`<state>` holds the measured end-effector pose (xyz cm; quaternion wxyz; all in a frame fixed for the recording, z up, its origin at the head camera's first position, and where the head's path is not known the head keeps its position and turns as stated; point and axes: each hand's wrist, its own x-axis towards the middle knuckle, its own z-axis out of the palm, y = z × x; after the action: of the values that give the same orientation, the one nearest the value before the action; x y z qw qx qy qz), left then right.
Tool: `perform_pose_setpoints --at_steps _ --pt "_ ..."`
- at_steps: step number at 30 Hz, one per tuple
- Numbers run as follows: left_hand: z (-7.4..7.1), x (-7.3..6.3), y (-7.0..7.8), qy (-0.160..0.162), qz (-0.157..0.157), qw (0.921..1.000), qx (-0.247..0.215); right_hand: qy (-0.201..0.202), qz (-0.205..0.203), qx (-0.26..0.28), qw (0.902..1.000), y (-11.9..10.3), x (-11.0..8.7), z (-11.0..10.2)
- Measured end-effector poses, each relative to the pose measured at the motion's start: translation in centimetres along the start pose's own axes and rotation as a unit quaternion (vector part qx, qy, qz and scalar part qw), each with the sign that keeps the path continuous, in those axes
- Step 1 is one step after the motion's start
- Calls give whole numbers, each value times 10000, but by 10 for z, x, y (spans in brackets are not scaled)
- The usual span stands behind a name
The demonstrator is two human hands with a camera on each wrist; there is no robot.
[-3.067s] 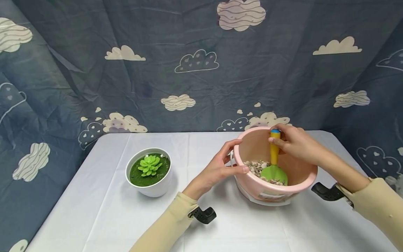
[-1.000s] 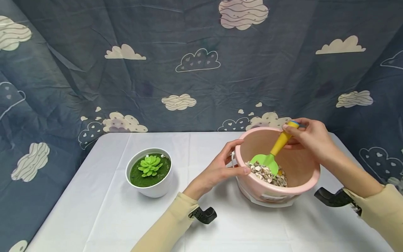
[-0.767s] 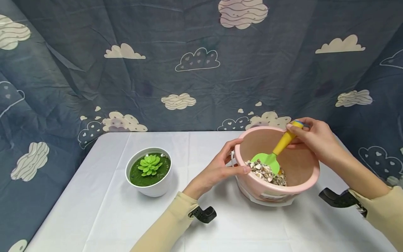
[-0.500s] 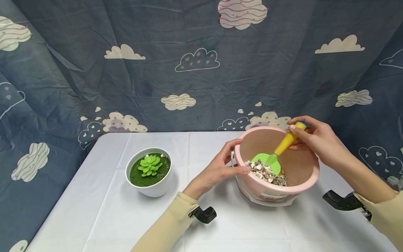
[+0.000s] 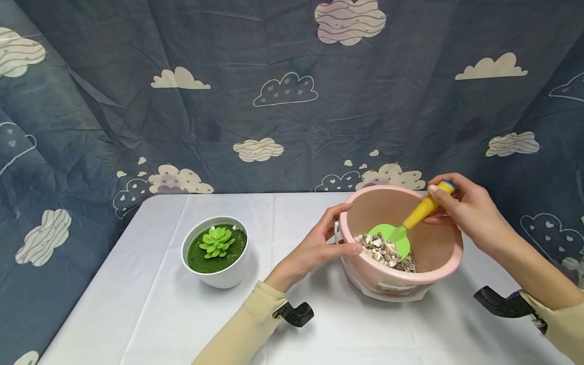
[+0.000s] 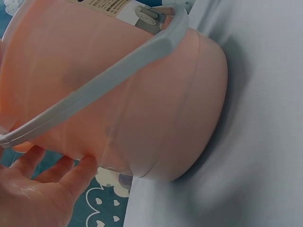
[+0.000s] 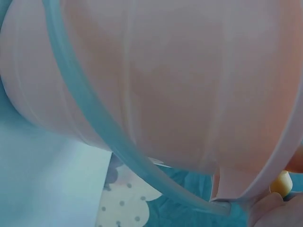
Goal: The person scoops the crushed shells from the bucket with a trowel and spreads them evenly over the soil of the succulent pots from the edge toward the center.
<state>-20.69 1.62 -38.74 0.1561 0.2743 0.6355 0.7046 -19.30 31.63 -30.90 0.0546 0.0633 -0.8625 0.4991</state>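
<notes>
A pink bucket [image 5: 365, 274] with a pale carry handle [image 6: 113, 71] stands on the white table, and small shell-like gravel [image 5: 385, 252] lies in it. My left hand [image 5: 310, 248] holds the bucket's left side, thumb on the near rim and fingers at the outer wall. The right hand [image 5: 470, 210] pinches the yellow handle of a toy shovel [image 5: 422, 210] near its blue end. Tilted over the right rim, the shovel has its green blade down left in the gravel. In the right wrist view the bucket wall hides most of the shovel.
To the left on the table [image 5: 159, 314] stands a white pot [image 5: 228, 276] with a green succulent [image 5: 216, 242] on a mossy surface. A dark cloud-print cloth [image 5: 292, 126] hangs behind the table.
The shovel has gone from nearly upright to leaning right, its blade shifting left in the gravel. My right hand has moved right, lately slightly downward; the left hand stays at the rim.
</notes>
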Motion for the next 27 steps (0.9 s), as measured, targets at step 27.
perform_pose_setpoints --at_steps 27 --pt "-2 0 -3 -91 63 9999 -34 236 284 2269 9732 8 -13 -13"
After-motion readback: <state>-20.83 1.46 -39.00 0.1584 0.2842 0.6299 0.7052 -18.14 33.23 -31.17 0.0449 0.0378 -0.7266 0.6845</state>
